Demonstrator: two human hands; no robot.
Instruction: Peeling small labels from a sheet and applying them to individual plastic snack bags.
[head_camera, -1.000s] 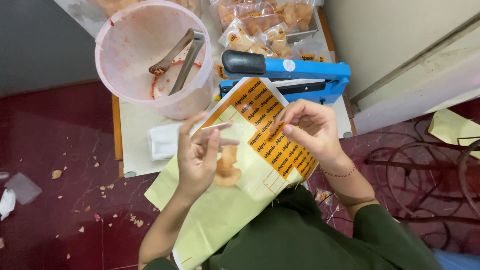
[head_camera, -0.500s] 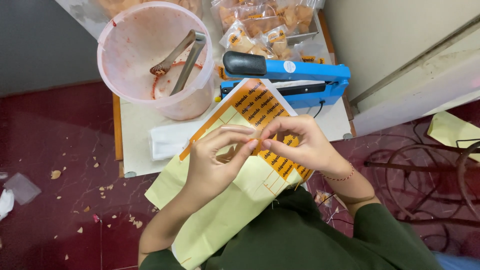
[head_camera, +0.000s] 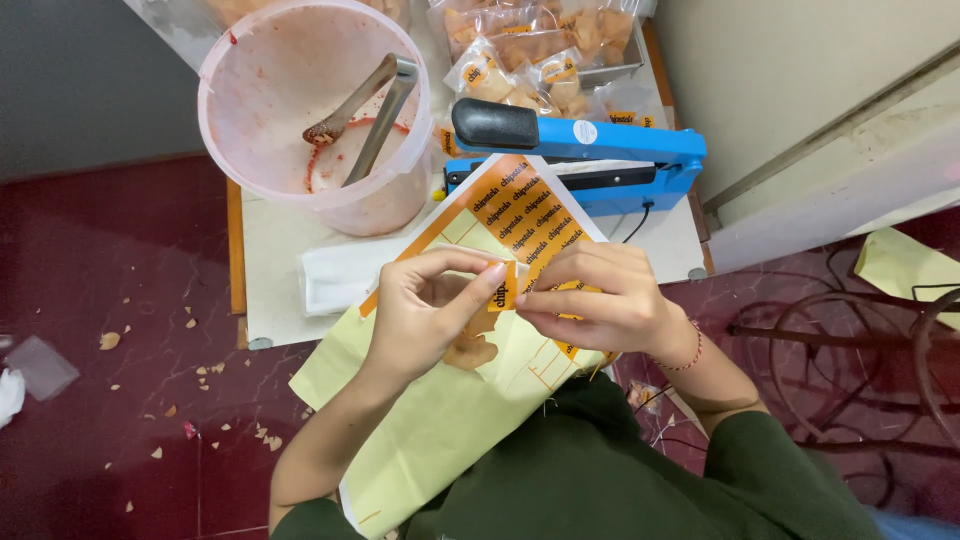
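So both hands are pinched together on one little orange sticker (head_camera: 503, 287), the left hand (head_camera: 425, 315) from one side and the right hand (head_camera: 600, 300) from the other, fingertips basically touching. It's held just above the sticker sheet (head_camera: 520, 215), which lies across the person's lap and overhangs the near edge of the small table (head_camera: 270, 260). Behind it sit a blue heat sealer (head_camera: 600, 150) and a pink tub (head_camera: 290, 110) with tongs (head_camera: 365, 105).
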